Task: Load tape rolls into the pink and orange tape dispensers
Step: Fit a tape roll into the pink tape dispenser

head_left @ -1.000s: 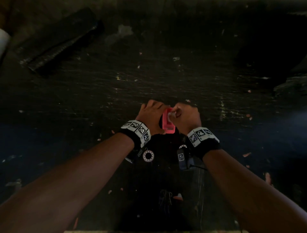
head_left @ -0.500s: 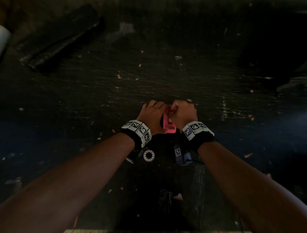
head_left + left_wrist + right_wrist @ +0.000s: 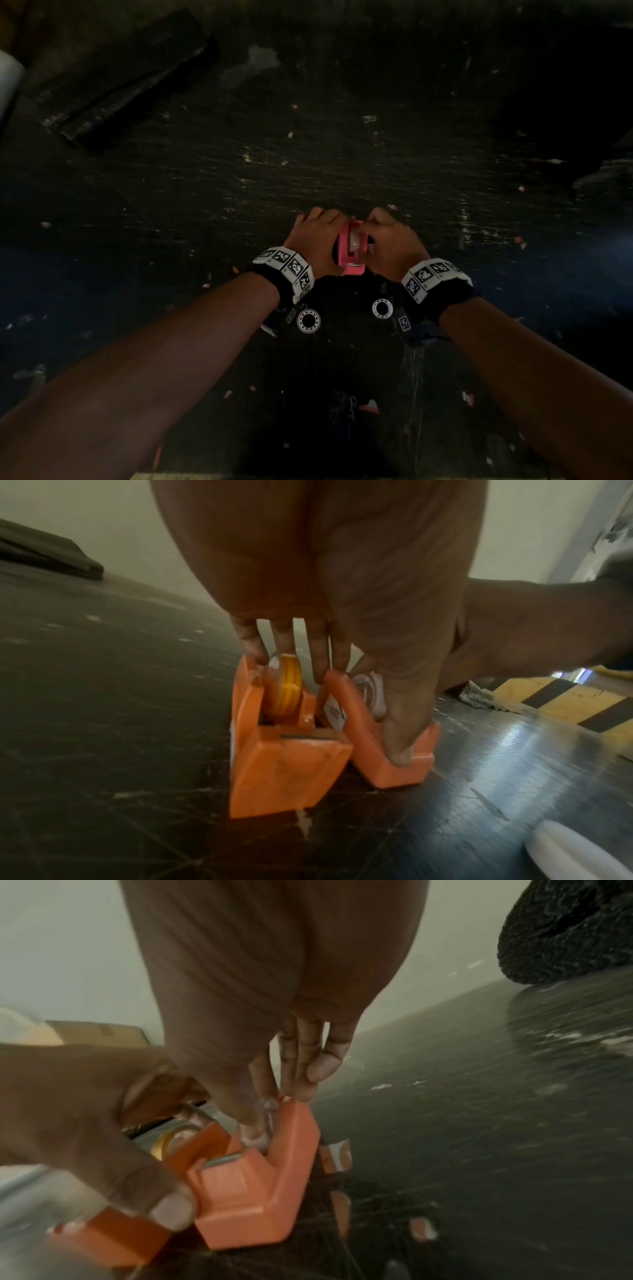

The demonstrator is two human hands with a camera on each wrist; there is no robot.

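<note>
The pink tape dispenser (image 3: 351, 265) stands on the dark table between my two hands. My left hand (image 3: 320, 236) holds it from the left, with the thumb (image 3: 399, 750) pressed on its cutter end. Those fingers also rest on the orange dispenser (image 3: 284, 767) beside it, which carries a yellow tape roll (image 3: 286, 688). My right hand (image 3: 383, 233) pinches a clear white tape roll (image 3: 268, 1110) that sits down inside the pink dispenser (image 3: 253, 1191). In the head view my left hand hides the orange dispenser.
The table (image 3: 342, 154) is black and scratched, with small scraps on it. A flat black bundle (image 3: 126, 78) lies far left, a white object (image 3: 8, 78) at the left edge, and a dark textured mass (image 3: 565, 928) at the right. A white rounded object (image 3: 575, 853) lies near my left wrist.
My right hand has brought the tape roll down into the pink dispenser and shifted slightly right, so the roll now shows inside it. The left hand has kept its hold.
</note>
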